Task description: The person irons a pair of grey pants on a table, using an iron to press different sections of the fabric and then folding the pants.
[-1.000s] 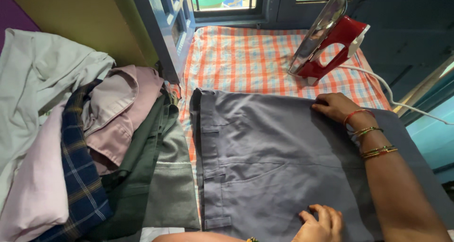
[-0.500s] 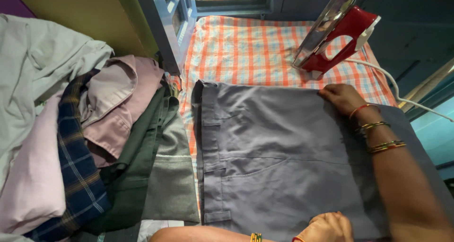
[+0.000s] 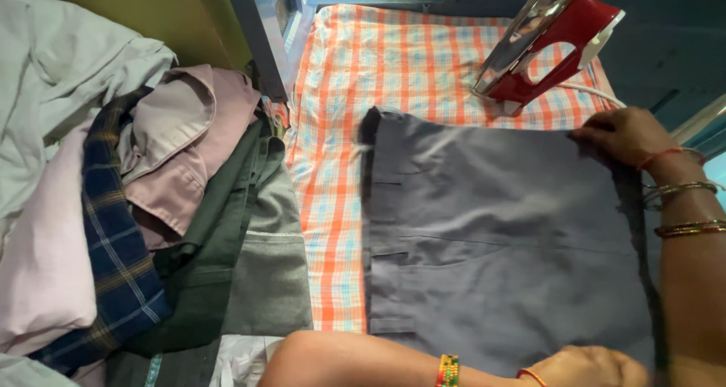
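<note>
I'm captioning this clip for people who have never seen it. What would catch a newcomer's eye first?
Probably the grey trousers spread flat on the orange checked cloth in the middle, with the right hand gripping their far edge and the left hand at the near edge. Next, the red iron standing on its heel at the top right. To the left, a heap of clothes in pink, navy plaid and green.

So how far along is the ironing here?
Early. The grey trousers lie flat on the checked ironing cloth; the right hand and left hand grip their edges. The red iron stands upright, untouched. A pile of clothes lies alongside, unpressed.
</note>
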